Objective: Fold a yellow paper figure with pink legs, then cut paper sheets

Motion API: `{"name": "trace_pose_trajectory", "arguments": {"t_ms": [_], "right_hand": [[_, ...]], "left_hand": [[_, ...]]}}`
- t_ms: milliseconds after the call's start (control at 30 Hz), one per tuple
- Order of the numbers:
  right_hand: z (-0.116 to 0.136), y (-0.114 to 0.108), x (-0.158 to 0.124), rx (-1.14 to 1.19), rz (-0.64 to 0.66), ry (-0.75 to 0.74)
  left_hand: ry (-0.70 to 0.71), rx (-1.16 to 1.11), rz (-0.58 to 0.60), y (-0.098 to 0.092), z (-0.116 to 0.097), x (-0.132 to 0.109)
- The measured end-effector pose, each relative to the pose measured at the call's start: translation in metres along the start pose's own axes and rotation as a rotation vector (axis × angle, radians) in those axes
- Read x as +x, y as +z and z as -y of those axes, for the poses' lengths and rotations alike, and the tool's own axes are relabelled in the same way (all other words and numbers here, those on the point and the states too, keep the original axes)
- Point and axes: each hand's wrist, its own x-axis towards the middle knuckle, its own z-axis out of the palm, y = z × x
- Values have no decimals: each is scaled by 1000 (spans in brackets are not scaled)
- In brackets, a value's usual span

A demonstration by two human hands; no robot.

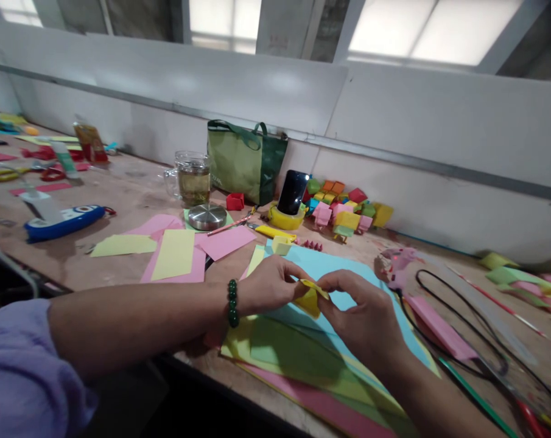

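Observation:
Between my two hands is a small folded piece of yellow paper [309, 302], held above a stack of coloured sheets. My left hand [270, 283], with a green bead bracelet at the wrist, pinches the paper's left side. Thumb and fingers of my right hand [361, 307] close on its right edge. Below, a light blue sheet [348, 264] tops the stack, with green, yellow and pink sheets [298, 359] showing at the front. A small pale yellow folded piece [282, 245] sits at the back of the blue sheet.
Behind the stack stand a phone [293, 191] on a yellow tape roll [287, 218], folded paper blocks [343, 207], a green bag [243, 158] and a glass mug [193, 179]. Pink and yellow strips [172, 252] lie left. On the right are a black cable [458, 292] and scissors [498, 377].

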Motion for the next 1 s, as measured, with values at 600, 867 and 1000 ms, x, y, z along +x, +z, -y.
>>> {"name": "trace_pose_trajectory", "arguments": {"t_ms": [600,867,1000], "right_hand": [[-8,-10,14,385,296,302],[-6,-14,15,330,291,304],[-6,-14,15,278,311,250]], "left_hand": [[260,294,-100,8,-2,-4],[179,303,-104,11,-6,-8],[170,235,-106,12,-8,-9]]}}
